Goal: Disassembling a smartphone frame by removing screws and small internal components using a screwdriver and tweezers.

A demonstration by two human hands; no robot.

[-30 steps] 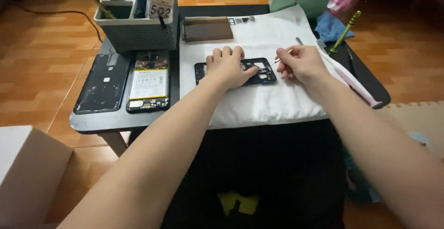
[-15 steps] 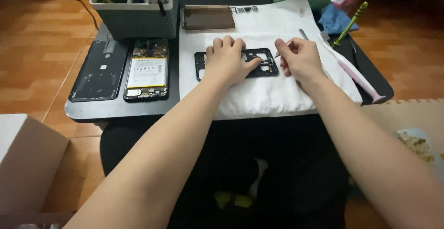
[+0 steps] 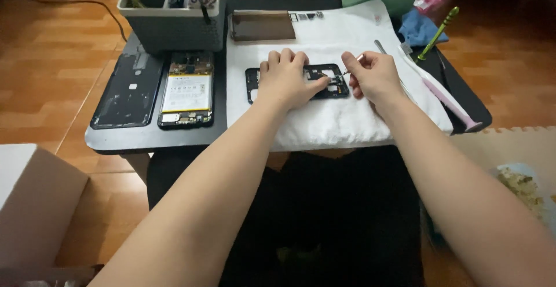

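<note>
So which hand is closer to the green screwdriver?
Right. The right hand sits at the black phone frame's right end, on the side where the green screwdriver lies. The left hand presses on the frame's left part, farther away.

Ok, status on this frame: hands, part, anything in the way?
Left hand flat on black phone frame, pinning it to white cloth. Right hand pinches thin tool, tip at frame. Open phone lies apart, nothing obstructing.

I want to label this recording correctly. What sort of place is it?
Probably a home phone-repair corner: a small low table on a wood floor, an opened phone with its battery showing, and a grey tool caddy. Both hands work on a black frame.
</note>
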